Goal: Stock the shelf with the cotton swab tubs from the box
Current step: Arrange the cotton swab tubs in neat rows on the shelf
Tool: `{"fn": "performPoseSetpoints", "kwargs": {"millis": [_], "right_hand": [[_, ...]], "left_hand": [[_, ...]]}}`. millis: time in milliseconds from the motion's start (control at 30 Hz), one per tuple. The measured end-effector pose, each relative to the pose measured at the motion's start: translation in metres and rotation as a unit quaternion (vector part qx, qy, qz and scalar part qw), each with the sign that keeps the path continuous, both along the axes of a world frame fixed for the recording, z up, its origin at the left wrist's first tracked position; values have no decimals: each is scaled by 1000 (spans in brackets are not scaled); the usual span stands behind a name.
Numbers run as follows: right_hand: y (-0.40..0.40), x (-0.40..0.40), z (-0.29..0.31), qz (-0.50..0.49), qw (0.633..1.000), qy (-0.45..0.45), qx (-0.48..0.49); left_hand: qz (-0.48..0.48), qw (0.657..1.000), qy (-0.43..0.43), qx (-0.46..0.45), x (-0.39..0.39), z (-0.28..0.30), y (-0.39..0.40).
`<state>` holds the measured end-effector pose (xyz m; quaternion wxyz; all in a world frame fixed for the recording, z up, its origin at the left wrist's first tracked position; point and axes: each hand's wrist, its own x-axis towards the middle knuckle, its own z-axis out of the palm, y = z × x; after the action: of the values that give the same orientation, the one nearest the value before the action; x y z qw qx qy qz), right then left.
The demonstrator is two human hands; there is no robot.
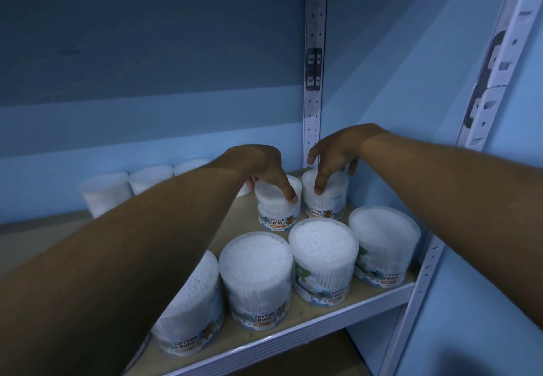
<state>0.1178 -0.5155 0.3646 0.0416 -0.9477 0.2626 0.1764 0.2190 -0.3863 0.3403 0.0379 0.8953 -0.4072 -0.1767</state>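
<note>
We seat two tubs at shelf [293,337] back: left hand [258,167] grips one tub [277,214], right hand [335,152] another [326,202] (labels forward); next, let go, fetch more.

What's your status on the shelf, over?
Left hand and right hand each grip a back-row tub, left tub, right tub, fingers over the lids. Both upright on the shelf. Front row stocked, nothing blocking.

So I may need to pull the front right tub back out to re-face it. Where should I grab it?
Probably by the lid rim of the front right tub, from above, fingers spread around it. It stands upright with its round top free, but another tub crowds its left and the shelf post its right, so a side grip looks cramped.
</note>
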Motion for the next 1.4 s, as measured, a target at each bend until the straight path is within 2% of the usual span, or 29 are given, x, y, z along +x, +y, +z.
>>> {"fn": "performPoseSetpoints", "kwargs": {"millis": [433,567,800,1067,1400], "right_hand": [[-3,3,-1,24,998,-6,49],[0,3,0,12,1000,-7,12],[5,-1,-4,17,1000,-8,-11],[1,-7,-4,19,1000,11,22],[3,-15,-5,23,999,26,16]], "left_hand": [[17,1000,-15,-5,-8,-5,0],[7,1000,5,-11,-8,-2,-1],[-6,1000,-12,5,-7,-4,-3],[-7,1000,-6,2,-10,-4,-2],[-14,1000,2,11,-20,-1,-2]]}}
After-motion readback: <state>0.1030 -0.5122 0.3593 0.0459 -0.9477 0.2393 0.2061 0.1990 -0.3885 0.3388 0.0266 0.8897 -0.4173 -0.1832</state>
